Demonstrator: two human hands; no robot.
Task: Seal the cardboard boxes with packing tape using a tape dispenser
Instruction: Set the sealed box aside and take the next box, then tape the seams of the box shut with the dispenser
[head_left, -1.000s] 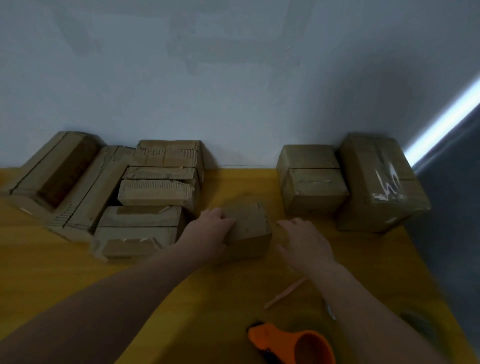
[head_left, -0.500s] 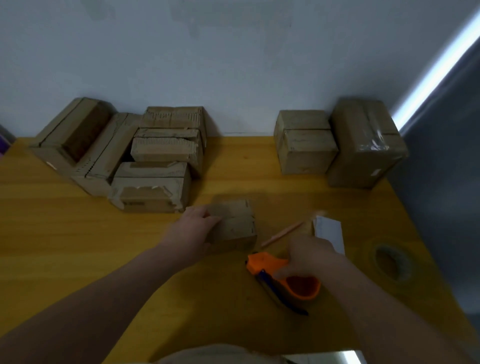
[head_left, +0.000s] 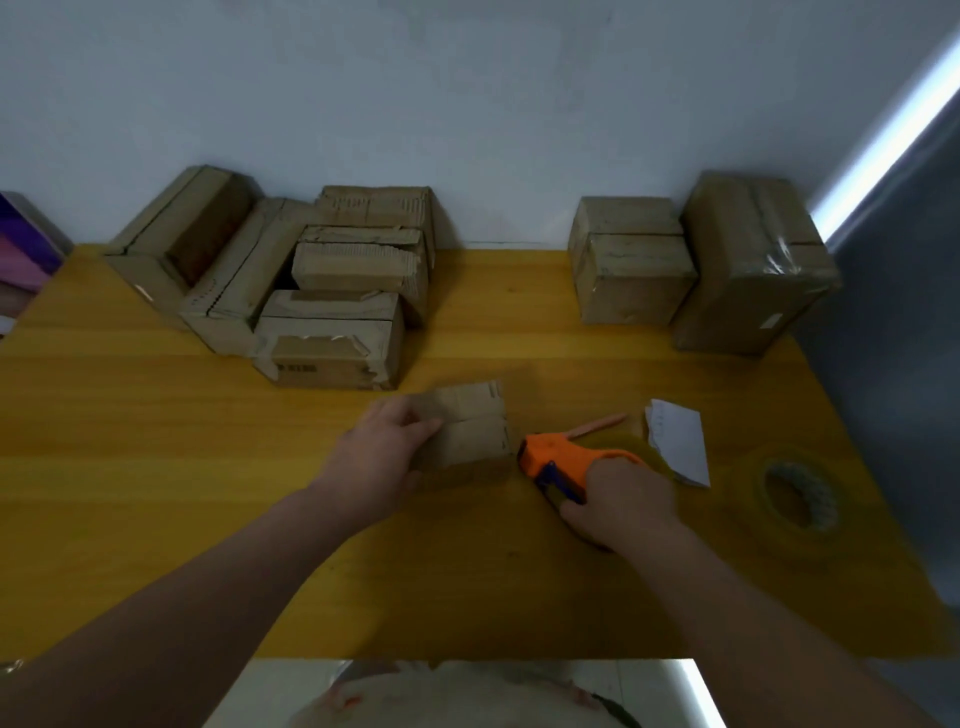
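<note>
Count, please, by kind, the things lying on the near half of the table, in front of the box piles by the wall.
small cardboard box: 1
orange tape dispenser: 1
pinkish stick: 1
white paper: 1
tape roll: 1
Total: 5

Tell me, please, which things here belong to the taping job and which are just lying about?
Job: small brown cardboard box held by left hand; orange plastic tape dispenser gripped by right hand; cardboard boxes along wall.
Lying about: white paper slip; thin pinkish stick; spare tape roll; purple object at left edge.
</note>
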